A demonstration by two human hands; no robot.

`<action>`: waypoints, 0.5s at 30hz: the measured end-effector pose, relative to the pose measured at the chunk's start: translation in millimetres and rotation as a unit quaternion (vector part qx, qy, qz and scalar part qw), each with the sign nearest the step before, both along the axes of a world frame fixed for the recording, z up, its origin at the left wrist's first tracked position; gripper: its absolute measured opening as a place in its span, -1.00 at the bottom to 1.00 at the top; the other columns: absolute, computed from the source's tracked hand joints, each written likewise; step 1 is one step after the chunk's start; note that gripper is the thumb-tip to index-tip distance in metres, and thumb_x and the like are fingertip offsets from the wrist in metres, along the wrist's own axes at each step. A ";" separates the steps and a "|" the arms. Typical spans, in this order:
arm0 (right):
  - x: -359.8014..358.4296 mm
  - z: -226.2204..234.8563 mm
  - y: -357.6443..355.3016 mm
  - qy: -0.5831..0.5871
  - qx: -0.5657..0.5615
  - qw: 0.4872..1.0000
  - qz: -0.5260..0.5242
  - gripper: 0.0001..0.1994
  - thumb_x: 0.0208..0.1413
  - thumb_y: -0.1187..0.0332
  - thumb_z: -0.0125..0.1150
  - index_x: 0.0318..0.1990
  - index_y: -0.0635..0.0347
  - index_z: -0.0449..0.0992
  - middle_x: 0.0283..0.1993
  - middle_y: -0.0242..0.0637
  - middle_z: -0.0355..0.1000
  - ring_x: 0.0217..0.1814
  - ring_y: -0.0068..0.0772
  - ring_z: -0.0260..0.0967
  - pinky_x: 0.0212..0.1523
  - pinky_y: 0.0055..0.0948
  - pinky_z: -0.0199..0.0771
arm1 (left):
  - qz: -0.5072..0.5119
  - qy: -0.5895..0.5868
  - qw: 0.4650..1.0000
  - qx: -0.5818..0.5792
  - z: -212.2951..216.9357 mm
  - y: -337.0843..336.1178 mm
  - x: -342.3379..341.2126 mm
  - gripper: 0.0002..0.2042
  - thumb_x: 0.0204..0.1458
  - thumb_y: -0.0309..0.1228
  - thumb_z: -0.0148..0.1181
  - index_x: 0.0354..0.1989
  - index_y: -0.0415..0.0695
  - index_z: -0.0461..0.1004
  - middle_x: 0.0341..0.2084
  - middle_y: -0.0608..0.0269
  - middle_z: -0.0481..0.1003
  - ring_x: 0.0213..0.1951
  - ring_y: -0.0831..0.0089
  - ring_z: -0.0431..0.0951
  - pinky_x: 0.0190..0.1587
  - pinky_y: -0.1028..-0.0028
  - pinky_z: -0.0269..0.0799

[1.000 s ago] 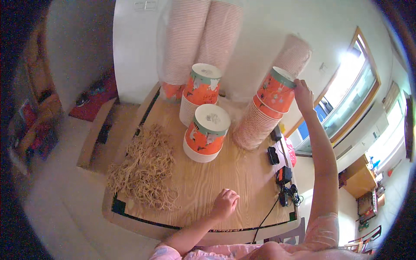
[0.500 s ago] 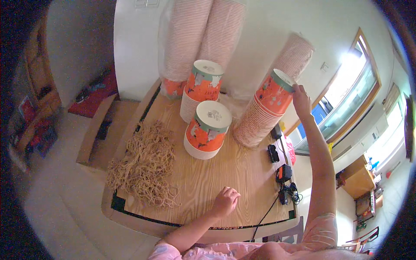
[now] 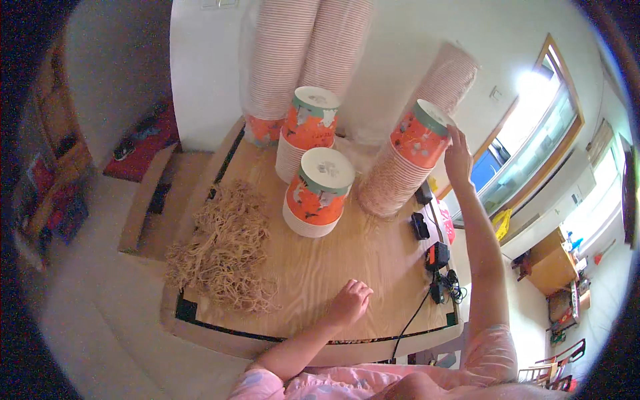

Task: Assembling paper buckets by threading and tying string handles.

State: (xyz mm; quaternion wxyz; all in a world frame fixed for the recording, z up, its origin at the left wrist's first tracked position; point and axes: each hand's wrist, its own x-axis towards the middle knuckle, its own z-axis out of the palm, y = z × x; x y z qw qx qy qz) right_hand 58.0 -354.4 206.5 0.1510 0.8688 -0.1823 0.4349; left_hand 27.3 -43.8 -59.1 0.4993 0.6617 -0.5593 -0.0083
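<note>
Orange paper cup (image 3: 421,137) with green rim band and white base up, topping a leaning stack of pale cups (image 3: 390,183) at the far right of the wooden table (image 3: 347,267). Right hand (image 3: 457,155) raised against that top cup's right side, fingers extended upward and touching its edge, forearm stretched long from the lower right. Just left, a second orange cup (image 3: 319,190) on a short stack near the table's middle; behind it a third orange cup (image 3: 310,123) on its own stack, close to the wall. Tall sleeves of nested pale cups (image 3: 300,53) rising at the back, another sleeve (image 3: 443,77) slanting behind the held stack. Heap of tan rubber bands (image 3: 227,247) spread over the table's left part. Black chargers and cable (image 3: 437,263) along the right edge. Left hand (image 3: 348,303) resting on the near tabletop, loosely curled, holding nothing visible.
</note>
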 end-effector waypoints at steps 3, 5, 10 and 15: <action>-16.6 -56.3 28.9 -0.080 -0.007 0.994 0.078 -0.52 -0.11 0.65 -0.12 0.05 0.11 0.23 0.04 -0.09 0.24 0.02 -0.07 0.26 -0.14 -0.29 0.38 | 0.010 0.002 1.000 -0.005 -3.8 -4.9 1.6 -0.92 -0.18 -0.53 0.13 -0.45 -0.17 0.44 -0.46 0.22 0.40 -0.28 0.29 0.37 -0.15 0.40 0.33; -32.7 -115.8 52.1 -0.040 0.137 0.984 0.103 -0.58 -0.12 0.66 -0.09 -0.01 0.22 0.27 -0.05 -0.07 0.26 -0.08 -0.09 0.29 -0.16 -0.36 0.35 | 0.006 0.005 1.000 -0.011 -5.8 -2.6 1.8 -0.93 -0.18 -0.53 0.13 -0.46 -0.17 0.44 -0.47 0.23 0.40 -0.28 0.28 0.37 -0.16 0.39 0.33; -44.5 -230.3 83.3 -0.016 0.310 0.943 0.119 -0.72 -0.14 0.59 -0.05 -0.19 0.22 0.38 -0.19 -0.17 0.28 -0.16 -0.19 0.29 -0.22 -0.47 0.33 | 0.088 0.054 0.995 -0.016 -3.2 -6.3 7.9 -0.86 -0.19 -0.53 0.13 -0.39 -0.17 0.41 -0.49 0.18 0.40 -0.36 0.23 0.38 -0.27 0.34 0.36; -10.3 -226.1 96.9 -0.052 0.431 0.887 0.159 -0.82 -0.05 0.56 0.01 -0.26 0.25 0.45 -0.30 -0.29 0.38 -0.38 -0.55 0.34 -0.43 -0.58 0.36 | 0.191 0.328 0.921 -0.087 5.0 -15.9 70.1 -0.83 -0.12 -0.46 0.12 -0.33 -0.19 0.39 -0.51 0.16 0.44 -0.46 0.29 0.46 -0.37 0.39 0.37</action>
